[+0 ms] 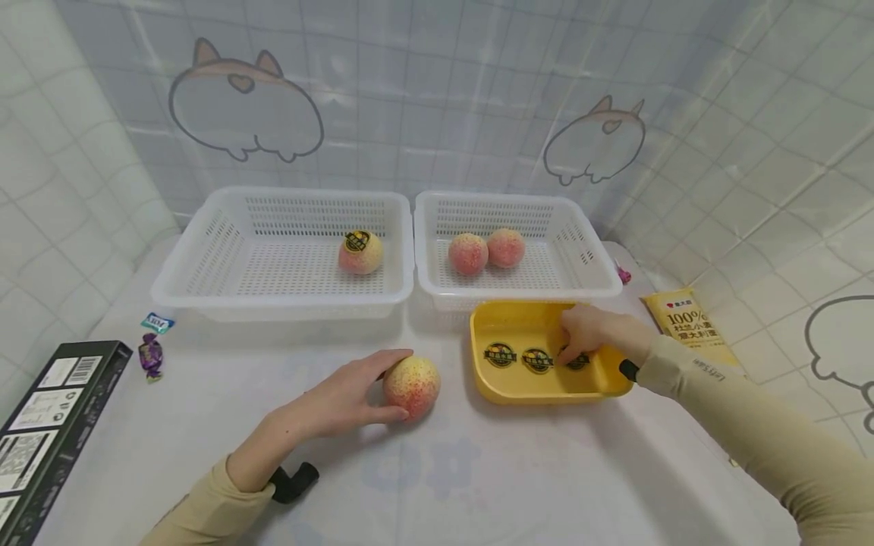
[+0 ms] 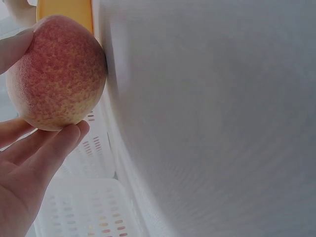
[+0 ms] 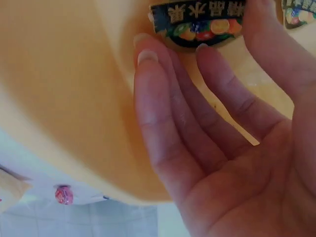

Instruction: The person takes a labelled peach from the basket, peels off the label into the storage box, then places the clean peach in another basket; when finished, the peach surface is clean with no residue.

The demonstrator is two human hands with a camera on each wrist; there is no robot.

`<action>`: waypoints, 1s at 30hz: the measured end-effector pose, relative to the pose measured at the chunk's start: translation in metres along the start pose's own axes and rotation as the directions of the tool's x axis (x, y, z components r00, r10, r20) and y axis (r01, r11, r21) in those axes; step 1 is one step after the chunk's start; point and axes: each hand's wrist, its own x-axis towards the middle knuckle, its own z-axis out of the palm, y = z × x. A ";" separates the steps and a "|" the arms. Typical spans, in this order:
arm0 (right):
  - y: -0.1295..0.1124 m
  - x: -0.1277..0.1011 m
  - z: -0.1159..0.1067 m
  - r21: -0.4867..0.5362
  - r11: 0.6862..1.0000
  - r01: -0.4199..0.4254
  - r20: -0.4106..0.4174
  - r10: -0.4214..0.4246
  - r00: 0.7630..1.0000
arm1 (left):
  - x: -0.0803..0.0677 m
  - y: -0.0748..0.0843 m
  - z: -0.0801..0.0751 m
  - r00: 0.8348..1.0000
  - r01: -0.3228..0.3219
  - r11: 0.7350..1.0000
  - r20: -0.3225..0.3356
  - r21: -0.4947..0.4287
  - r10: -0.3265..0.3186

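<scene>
My left hand (image 1: pixel 348 394) grips a yellow and red peach (image 1: pixel 413 388) on the white table, thumb on the near side and fingers on the far side. In the left wrist view the peach (image 2: pixel 59 74) shows its red, speckled skin. Inside a yellow tray (image 1: pixel 492 387), my right hand (image 1: pixel 594 332) reaches down to the rightmost of three dark oval fruit stickers. In the right wrist view its thumb overlaps that sticker (image 3: pixel 197 24) and the index fingertip is at its edge, with a gap between them. A middle sticker (image 1: pixel 537 360) and a left sticker (image 1: pixel 500 355) lie alongside.
Behind stand two white slotted baskets. The left basket (image 1: pixel 273 303) holds a stickered peach (image 1: pixel 360 254); the right basket (image 1: pixel 519 293) holds two plain peaches. A black box (image 1: pixel 48 432) and wrapped candies (image 1: pixel 151 356) lie left, a yellow packet (image 1: pixel 690 322) right.
</scene>
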 end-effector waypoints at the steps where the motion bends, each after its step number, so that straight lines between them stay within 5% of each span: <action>1: 0.000 0.000 0.000 -0.005 1.000 0.006 0.005 -0.006 1.000 | 0.000 0.000 0.000 1.000 0.000 1.000 -0.001 0.001 0.000; 12: 0.002 -0.010 -0.001 -0.039 0.996 0.081 0.046 -0.079 0.996 | 0.000 0.000 0.001 1.000 -0.001 1.000 -0.001 -0.019 0.001; 19: -0.008 -0.036 -0.014 0.060 0.992 0.107 0.026 -0.108 0.994 | -0.002 -0.002 -0.001 1.000 0.029 0.999 0.005 -0.040 -0.029; 25: -0.035 -0.056 -0.014 0.170 0.966 0.195 -0.215 -0.157 0.964 | -0.001 -0.003 -0.002 0.999 0.032 0.997 0.013 -0.067 -0.031; 30: -0.068 -0.057 -0.003 0.253 0.921 0.297 -0.480 -0.148 0.865 | 0.000 -0.005 -0.002 0.999 0.034 0.996 0.022 -0.081 -0.032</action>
